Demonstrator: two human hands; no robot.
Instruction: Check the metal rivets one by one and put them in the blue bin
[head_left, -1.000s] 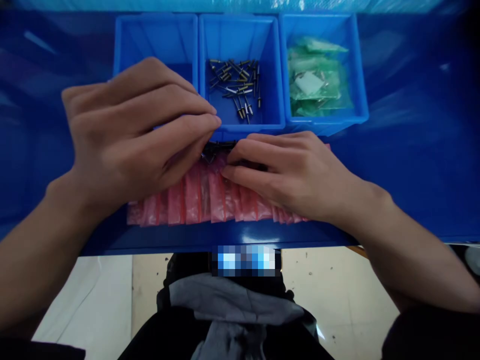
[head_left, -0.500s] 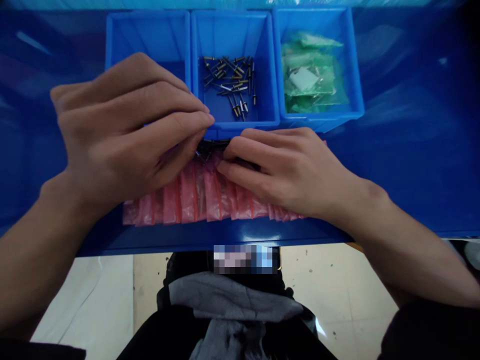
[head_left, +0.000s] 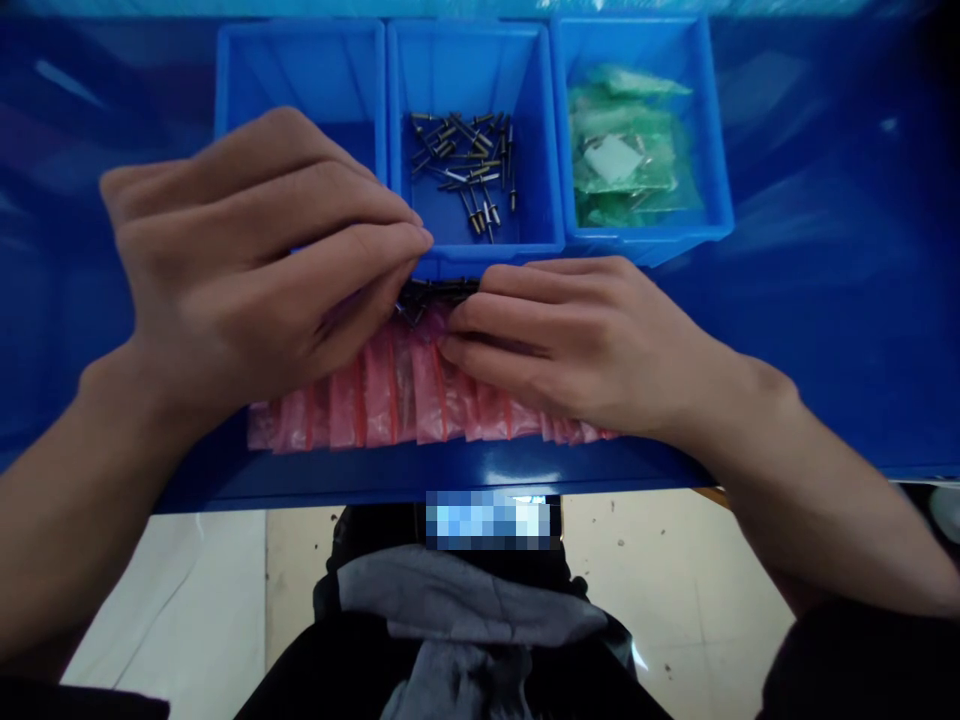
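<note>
My left hand is closed in a pinch. Its fingertips hover by the front rim of the middle blue bin; what they hold, if anything, is hidden. Opposite it, my right hand has its fingers curled and pressed together over the pink plastic zip bags; its grip is also hidden. Between both hands lies a small bunch of dark rivets at the top edge of the bags. The bags overlap in a row along the blue table, partly covered by my hands. More blind rivets lie loose inside the middle bin.
A left blue bin stands partly behind my left hand. The right blue bin contains green plastic packets. Below the front edge of the table, a blurred-out phone-like screen rests near my lap.
My right hand has shifted slightly to the right, showing a bit more of the dark rivets. My left hand keeps its pinch almost unmoved. The whole view has drifted a little.
</note>
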